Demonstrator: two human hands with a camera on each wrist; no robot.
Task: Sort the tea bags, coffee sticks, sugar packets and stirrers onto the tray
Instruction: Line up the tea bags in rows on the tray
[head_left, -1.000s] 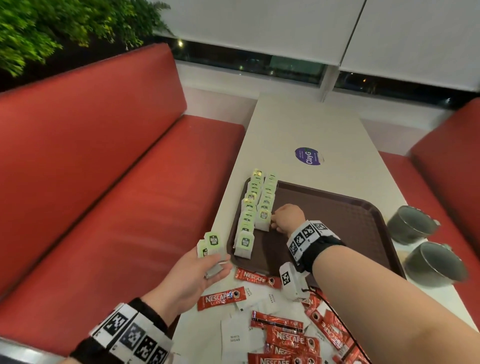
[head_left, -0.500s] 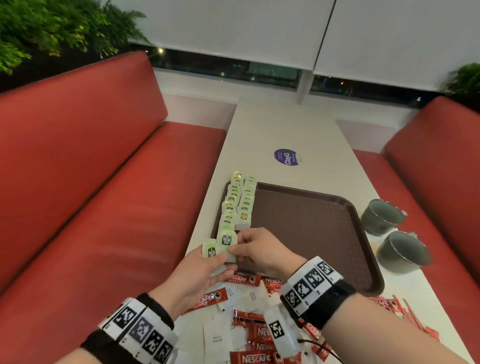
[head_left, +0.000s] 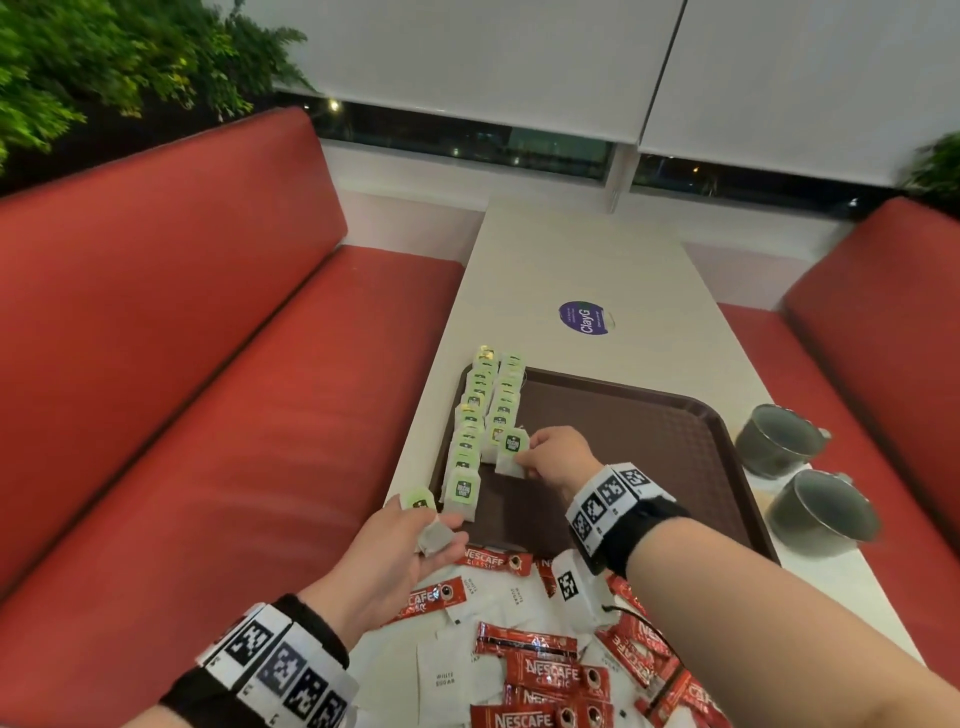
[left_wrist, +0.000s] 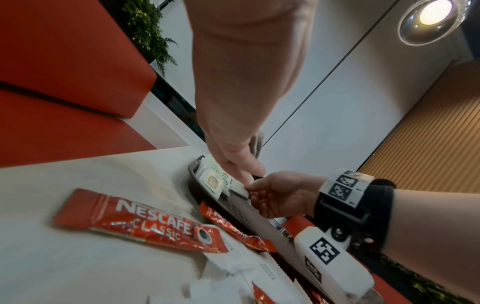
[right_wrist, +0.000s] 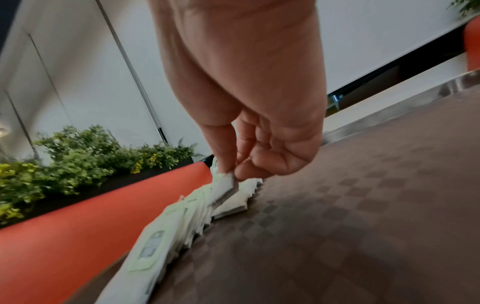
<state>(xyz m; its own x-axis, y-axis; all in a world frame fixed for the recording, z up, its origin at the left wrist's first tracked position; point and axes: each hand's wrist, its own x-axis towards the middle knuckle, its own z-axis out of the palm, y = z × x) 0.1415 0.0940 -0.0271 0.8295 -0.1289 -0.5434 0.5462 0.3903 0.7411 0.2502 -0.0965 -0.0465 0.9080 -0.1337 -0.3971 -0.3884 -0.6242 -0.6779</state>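
Two rows of green-tagged tea bags (head_left: 483, 410) run along the left side of the brown tray (head_left: 639, 441). My right hand (head_left: 558, 457) pinches one tea bag (head_left: 511, 452) at the near end of the right row, just above the tray floor; the right wrist view shows its thumb and forefinger (right_wrist: 226, 160) clamped on the bag (right_wrist: 224, 190). My left hand (head_left: 410, 545) hovers at the tray's near left corner, holding another tea bag (head_left: 423, 519) against its fingers. Red coffee sticks (head_left: 540, 675) and white sugar packets (head_left: 441, 675) lie mixed on the table in front of the tray.
Two grey cups (head_left: 779, 441) (head_left: 821, 514) stand on the table right of the tray. A purple sticker (head_left: 584, 318) marks the white table (head_left: 571, 260) beyond it. Red bench seats (head_left: 208, 389) flank both sides. A coffee stick (left_wrist: 135, 220) lies near my left wrist.
My right hand took a tea bag from my left hand and carried it forward over the tray to the near end of the right row. My left hand stayed with one bag.
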